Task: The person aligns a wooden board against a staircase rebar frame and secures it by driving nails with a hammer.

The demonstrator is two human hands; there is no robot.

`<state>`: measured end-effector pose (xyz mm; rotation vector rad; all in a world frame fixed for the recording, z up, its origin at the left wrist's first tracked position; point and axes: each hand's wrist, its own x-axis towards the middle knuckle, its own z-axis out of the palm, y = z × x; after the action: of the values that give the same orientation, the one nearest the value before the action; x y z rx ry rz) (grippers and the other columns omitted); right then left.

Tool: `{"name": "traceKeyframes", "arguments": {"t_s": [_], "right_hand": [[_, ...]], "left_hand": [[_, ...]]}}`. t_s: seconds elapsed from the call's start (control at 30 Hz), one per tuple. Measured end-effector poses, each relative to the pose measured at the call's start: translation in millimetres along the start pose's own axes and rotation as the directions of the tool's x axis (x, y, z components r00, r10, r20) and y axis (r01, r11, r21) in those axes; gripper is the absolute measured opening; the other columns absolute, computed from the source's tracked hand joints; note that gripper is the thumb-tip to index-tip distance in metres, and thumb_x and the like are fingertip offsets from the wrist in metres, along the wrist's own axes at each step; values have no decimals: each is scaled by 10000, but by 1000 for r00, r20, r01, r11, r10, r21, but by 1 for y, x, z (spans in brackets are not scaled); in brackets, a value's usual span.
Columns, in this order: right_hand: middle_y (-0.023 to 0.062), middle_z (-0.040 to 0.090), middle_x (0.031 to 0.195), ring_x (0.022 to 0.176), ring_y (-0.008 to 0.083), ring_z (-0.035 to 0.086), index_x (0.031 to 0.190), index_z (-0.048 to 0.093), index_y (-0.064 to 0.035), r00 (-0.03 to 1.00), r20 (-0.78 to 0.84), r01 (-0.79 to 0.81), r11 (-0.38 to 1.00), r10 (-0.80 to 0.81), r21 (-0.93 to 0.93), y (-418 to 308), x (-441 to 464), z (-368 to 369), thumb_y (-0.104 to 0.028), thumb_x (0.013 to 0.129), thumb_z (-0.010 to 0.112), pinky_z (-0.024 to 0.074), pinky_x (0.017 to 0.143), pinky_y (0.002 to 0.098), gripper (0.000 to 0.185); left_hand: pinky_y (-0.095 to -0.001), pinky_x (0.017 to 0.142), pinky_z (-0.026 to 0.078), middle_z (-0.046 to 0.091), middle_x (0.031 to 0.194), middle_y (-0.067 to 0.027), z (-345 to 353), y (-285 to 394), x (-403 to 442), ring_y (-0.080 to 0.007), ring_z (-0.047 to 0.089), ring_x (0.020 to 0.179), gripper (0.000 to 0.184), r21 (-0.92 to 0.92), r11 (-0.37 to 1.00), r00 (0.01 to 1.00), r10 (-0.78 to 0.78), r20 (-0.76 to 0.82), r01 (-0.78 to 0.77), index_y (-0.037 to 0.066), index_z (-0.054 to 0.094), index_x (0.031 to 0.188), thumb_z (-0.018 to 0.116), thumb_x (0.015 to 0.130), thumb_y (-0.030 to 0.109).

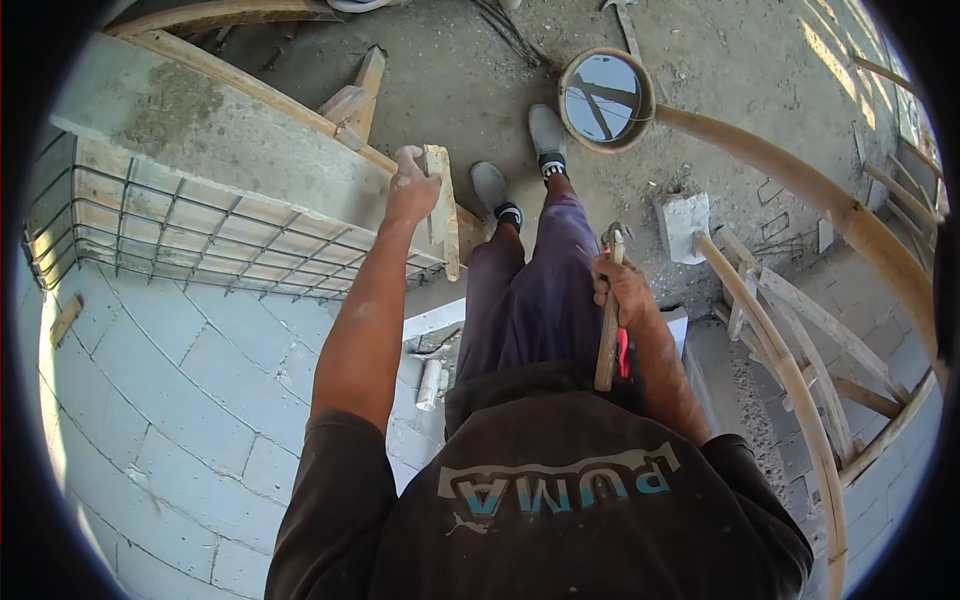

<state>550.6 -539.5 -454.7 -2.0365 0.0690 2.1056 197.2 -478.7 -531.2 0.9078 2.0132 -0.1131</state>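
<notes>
My left hand [412,187] is closed on the upper part of a short, rough wooden piece [443,225] beside the edge of a concrete slab [230,130]. Lower and to the right, my right hand [624,288] grips a hammer [608,345] by its wooden handle, close below the metal head. The hammer head points away from my body, and the handle's end reaches back toward my dark shirt. A gap lies between the hammer and the wooden piece.
Wire mesh [230,225] runs along the slab over a block wall [200,360]. Ahead on the floor is a round bucket [650,100] of liquid. Bamboo poles [800,165] and a concrete chunk [684,226] lie to the right.
</notes>
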Motion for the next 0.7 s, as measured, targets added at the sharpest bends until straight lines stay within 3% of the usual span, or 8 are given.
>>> {"name": "traceKeyframes", "arguments": {"t_s": [0.1, 0.2, 0.3, 0.4, 0.7], "right_hand": [[-16, 525, 703, 521, 69, 479, 888, 573, -88, 995, 44, -88, 995, 90, -45, 31, 7, 1, -115, 851, 662, 410, 445, 235, 100], [-10, 527, 701, 521, 68, 481, 908, 564, -72, 986, 70, -146, 989, 148, -33, 60, 34, 0, -109, 855, 657, 405, 440, 229, 113], [-5, 526, 697, 519, 67, 480, 905, 555, -63, 969, 122, -220, 975, 216, 19, 84, 71, -8, -100, 855, 651, 404, 438, 229, 114], [-2, 526, 694, 515, 66, 476, 902, 548, -64, 958, 113, -269, 962, 264, 37, 97, 105, -19, -97, 853, 652, 402, 438, 229, 119], [-24, 513, 634, 473, 58, 461, 884, 555, -72, 958, 133, -274, 947, 254, 167, 100, 199, -37, -109, 887, 653, 392, 420, 239, 105]], "left_hand": [[-471, 939, 462, 642, 1110, -265, 39, -13, 26, -433, 603, 1088, 443, 51, 998, 999, 32, 40, -34, 134, 406, 1272, 579, 866, 167], [-460, 940, 468, 645, 1153, -222, 83, -39, 70, -408, 600, 1114, 353, 206, 970, 972, 84, 220, -131, 128, 495, 1210, 572, 865, 128], [-452, 950, 470, 639, 1194, -190, 133, -68, 113, -386, 594, 1141, 316, 318, 941, 962, 28, 273, -118, 114, 554, 1169, 574, 853, 106], [-448, 973, 465, 634, 1210, -195, 160, -63, 129, -385, 584, 1164, 392, 444, 894, 933, -118, 339, -48, 132, 521, 1236, 568, 848, 100], [-418, 978, 461, 618, 1251, -174, 234, -141, 188, -343, 590, 1175, 509, 618, 785, 843, -304, 443, -42, 168, 470, 1270, 702, 817, 185]]}}
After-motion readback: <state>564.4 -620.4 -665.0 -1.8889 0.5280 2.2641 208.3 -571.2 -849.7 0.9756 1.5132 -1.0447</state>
